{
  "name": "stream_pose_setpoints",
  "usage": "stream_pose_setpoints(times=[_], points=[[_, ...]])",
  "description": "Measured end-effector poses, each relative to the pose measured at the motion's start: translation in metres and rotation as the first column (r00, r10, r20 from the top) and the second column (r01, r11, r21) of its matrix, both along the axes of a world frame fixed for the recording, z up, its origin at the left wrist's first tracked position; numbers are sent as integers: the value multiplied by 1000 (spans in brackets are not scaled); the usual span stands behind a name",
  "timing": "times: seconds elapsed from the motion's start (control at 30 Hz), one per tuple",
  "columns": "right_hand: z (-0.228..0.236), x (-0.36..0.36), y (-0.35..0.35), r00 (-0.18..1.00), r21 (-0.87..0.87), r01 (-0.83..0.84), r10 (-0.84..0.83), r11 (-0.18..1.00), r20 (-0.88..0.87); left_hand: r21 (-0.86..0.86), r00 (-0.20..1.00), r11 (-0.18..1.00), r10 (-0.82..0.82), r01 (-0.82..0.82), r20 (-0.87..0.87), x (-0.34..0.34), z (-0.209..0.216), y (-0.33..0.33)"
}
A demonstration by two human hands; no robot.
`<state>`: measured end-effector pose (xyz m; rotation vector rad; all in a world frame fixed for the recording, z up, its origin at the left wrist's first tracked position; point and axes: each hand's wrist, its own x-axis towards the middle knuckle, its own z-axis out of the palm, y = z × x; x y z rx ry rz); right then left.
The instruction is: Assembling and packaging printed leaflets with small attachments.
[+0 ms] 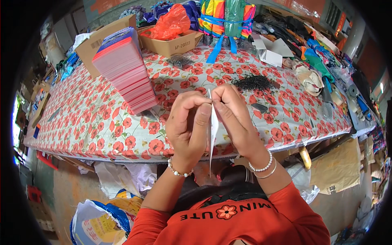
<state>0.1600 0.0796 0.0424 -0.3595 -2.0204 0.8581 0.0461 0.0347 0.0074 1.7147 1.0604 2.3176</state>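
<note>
Between my hands, in front of my chest, a thin white card (212,130) is held upright and seen edge-on. My left hand (190,122) pinches its upper edge between thumb and fingers from the left. From the other side my right hand (235,118) pinches the same upper edge, fingertips close to the left ones. Whether something small sits between the fingertips, I cannot tell. Beyond my left hand stands a tall stack of red-edged cards (124,73). A heap of small black pieces (254,82) lies on the table past my right hand.
The table has a poppy-patterned cloth (94,118). At the back are a cardboard box (171,45) with a red plastic bag (170,23) and a bundle of colourful rolls (224,18). White box pieces (271,51) and piled fabrics (310,79) lie right. A sack (100,220) stands below left.
</note>
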Motion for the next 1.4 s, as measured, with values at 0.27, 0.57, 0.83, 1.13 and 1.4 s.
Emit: stream_pose_setpoints(times=[0.27,0.57,0.83,1.13,1.4], points=[[8,0,5,983,-278,-183,174,943,-55,206,506,771,-568,602,649,-1,21,-6],[16,-4,12,984,484,146,-179,863,23,36,748,848,-487,530,451,-9,22,0],[30,-8,11,957,644,246,-288,724,-42,10,714,828,-489,560,500,11,25,-6],[9,-18,7,992,-5,-126,126,992,21,133,627,824,-514,551,585,14,12,0],[0,-20,-5,876,-213,-409,317,887,-363,373,279,597,-725,710,629,3,4,12]])
